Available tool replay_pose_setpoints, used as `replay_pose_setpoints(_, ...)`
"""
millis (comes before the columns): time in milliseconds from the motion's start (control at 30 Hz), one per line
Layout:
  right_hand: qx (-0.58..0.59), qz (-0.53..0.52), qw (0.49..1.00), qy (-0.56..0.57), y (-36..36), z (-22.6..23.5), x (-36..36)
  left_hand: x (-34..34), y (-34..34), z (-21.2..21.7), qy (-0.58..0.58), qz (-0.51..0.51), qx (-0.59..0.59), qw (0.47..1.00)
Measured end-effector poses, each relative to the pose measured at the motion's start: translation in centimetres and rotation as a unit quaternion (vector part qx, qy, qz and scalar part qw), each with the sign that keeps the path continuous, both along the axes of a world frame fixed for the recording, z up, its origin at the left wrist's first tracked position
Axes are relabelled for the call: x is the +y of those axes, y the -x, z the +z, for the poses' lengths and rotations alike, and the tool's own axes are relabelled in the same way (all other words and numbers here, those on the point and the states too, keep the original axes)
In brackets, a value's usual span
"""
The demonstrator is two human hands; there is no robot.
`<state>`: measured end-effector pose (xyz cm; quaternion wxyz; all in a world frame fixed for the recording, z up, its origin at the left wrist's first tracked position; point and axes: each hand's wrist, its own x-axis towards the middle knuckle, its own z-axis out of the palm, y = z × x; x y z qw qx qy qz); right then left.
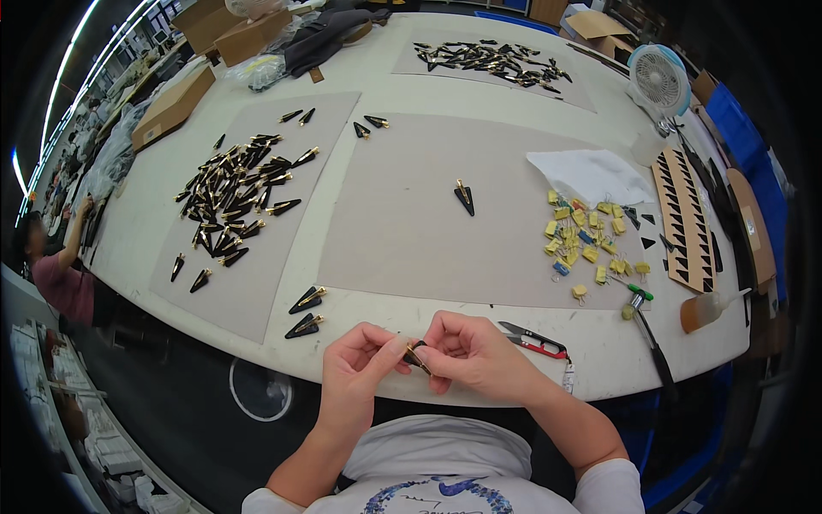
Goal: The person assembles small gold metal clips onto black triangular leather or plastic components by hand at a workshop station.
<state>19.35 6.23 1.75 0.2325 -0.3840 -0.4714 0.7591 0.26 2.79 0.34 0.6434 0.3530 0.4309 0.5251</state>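
At table's near edge, left hand (pixel 360 364) and right hand (pixel 471 351) both pinch one small piece (pixel 417 355). Black, pointed, gold-tipped. Red-handled snips (pixel 533 339) lie just beside.

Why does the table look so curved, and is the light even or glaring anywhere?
Head view: the fisheye lens bends the white table edge toward the rim, and the corners go black. Light is soft and even, with faint shadows; only the ceiling light strips at upper left glare. The left hand and right hand with their small black piece look sharp; the far room is small and unclear.
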Motion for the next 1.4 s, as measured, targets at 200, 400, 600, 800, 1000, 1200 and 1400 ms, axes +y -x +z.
replay_pose_setpoints(200, 0.022, 0.011, 0.999, -0.022, -0.1, -0.4, -0.5, -0.1, -0.4, -0.6, 0.026, 0.028, -0.062, 0.997)
replay_pose_setpoints(400, 0.008, -0.003, 1.0, -0.024, -0.5, -0.1, -0.4, 0.3, -0.4, -0.3, 0.038, 0.025, -0.094, 0.995)
replay_pose_setpoints(600, 0.081, -0.003, 0.997, -0.012, -0.3, -0.8, -1.2, 0.4, -0.7, -0.6, 0.021, 0.055, -0.094, 0.994)
replay_pose_setpoints(800, -0.027, -0.155, 0.977, -0.147, -0.3, -0.2, -2.4, 0.8, -0.6, -0.1, 0.016, 0.109, -0.083, 0.991)
replay_pose_setpoints(1000, -0.07, -0.235, 0.915, -0.322, 1.8, 0.5, -2.5, 0.6, -1.6, 0.6, -0.05, 0.137, -0.021, 0.989)
replay_pose_setpoints(1200, -0.228, -0.248, 0.791, -0.51, 3.2, -0.3, -1.7, 0.3, -3.0, 0.6, -0.103, 0.145, 0.052, 0.983)
replay_pose_setpoints(1400, -0.175, -0.232, 0.886, -0.36, 3.0, -0.8, -1.2, 0.6, -2.8, -0.9, -0.133, 0.154, 0.061, 0.977)
